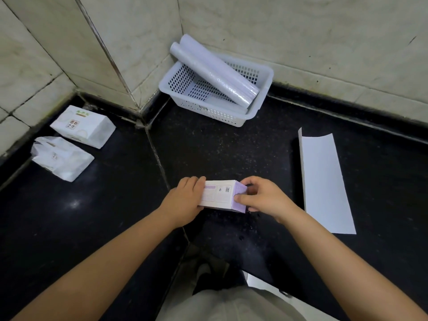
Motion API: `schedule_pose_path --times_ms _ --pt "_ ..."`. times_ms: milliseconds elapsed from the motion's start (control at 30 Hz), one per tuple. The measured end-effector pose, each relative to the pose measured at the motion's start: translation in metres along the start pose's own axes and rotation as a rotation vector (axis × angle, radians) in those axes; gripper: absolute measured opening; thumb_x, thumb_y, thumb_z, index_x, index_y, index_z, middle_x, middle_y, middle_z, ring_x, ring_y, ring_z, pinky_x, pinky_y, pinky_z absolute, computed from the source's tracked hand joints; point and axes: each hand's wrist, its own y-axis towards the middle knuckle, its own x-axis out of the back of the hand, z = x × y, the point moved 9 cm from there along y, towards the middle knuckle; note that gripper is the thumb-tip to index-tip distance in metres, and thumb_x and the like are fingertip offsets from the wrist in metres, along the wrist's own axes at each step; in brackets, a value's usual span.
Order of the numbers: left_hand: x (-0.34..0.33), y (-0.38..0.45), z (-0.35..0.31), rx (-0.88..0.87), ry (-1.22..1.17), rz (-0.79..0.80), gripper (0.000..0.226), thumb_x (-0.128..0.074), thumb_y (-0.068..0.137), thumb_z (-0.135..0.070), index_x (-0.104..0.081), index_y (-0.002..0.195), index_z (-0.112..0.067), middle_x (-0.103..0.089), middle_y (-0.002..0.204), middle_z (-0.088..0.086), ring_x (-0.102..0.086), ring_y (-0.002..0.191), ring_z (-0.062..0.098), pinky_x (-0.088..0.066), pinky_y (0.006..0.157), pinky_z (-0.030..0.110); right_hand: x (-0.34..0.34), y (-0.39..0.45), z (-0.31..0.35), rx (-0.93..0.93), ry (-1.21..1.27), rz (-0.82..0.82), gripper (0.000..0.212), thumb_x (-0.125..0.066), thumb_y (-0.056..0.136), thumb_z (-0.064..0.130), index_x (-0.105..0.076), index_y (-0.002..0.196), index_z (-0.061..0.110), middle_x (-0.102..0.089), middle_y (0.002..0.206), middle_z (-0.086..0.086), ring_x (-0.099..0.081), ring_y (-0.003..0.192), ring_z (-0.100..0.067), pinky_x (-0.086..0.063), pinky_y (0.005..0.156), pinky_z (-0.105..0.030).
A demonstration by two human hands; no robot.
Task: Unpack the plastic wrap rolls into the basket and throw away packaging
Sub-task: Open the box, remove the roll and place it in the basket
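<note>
Midway: two plastic wrap rolls (213,71) already lie slanted in the white basket (261,98) at 12 o'clock on the black bench (115,216). Both hands, left (185,199) and right (262,196), grasp a lilac-edged white box (221,195) at centre, apparently unopened; flattened white packaging (324,181) at 3 o'clock awaits disposal.

At your far left, two white tissue packs (83,126) (62,158) lie side by side on the black counter (231,154), near its back edge. Pale tiled walls (301,31) meet in the corner behind
</note>
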Motion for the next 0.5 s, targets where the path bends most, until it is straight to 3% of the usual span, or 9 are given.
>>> schedule_pose_path --times_ms 200,333,500 --pt "0.003 0.001 0.001 0.001 0.034 0.059 0.075 -0.063 0.086 -0.023 -0.018 0.145 -0.009 -0.033 0.147 0.01 -0.034 0.133 0.025 -0.043 0.103 0.036 -0.009 -0.006 0.008 -0.041 -0.118 0.005 0.023 -0.07 0.075 0.021 -0.057 0.093 0.015 -0.06 0.091 -0.004 -0.056 0.076 -0.016 -0.051 0.071 -0.034" --pt "0.008 0.003 0.003 0.03 0.09 0.065 0.066 -0.07 0.08 -0.022 -0.032 0.134 -0.012 -0.045 0.135 0.009 -0.046 0.121 0.023 -0.047 0.093 0.033 -0.014 -0.006 0.017 -0.004 -0.261 0.019 0.023 -0.072 0.073 0.026 -0.057 0.088 0.018 -0.058 0.085 0.002 -0.054 0.077 -0.012 -0.042 0.061 -0.023" --pt "0.014 0.008 0.006 0.042 0.107 0.076 0.064 -0.073 0.076 -0.024 -0.036 0.127 -0.014 -0.049 0.13 0.008 -0.049 0.116 0.022 -0.048 0.09 0.032 -0.017 -0.002 0.017 -0.001 -0.102 0.033 0.018 -0.071 0.074 0.019 -0.055 0.079 0.026 -0.058 0.081 0.006 -0.053 0.068 -0.005 -0.042 0.056 -0.017"
